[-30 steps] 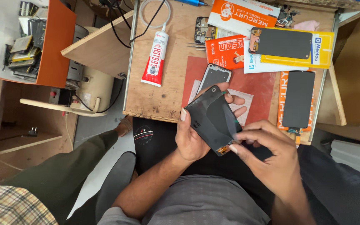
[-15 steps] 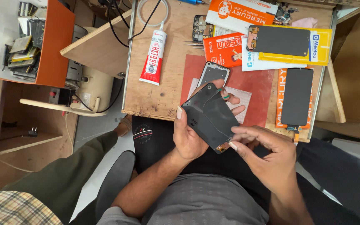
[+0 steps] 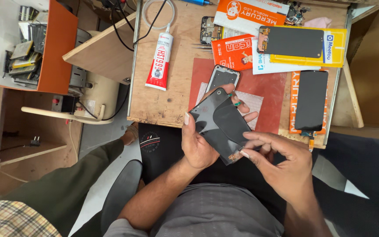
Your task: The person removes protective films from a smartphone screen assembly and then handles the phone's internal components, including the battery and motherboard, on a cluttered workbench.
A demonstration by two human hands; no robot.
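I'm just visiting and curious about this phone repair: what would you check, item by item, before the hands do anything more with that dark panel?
1. Left hand has a firm hold on the dark phone panel: ok, thumb on one edge, fingers behind.
2. Right hand placed at the lower corner by the small flex connector: ok, fingertips pinch there.
3. Connector undamaged: cannot tell, too small.
4. Panel held apart from the wooden table: ok, it is lifted above the edge.
5. Glue tube within reach and capped: cannot tell about the cap.
6. Spare black screen lying flat, out of the way: ok.
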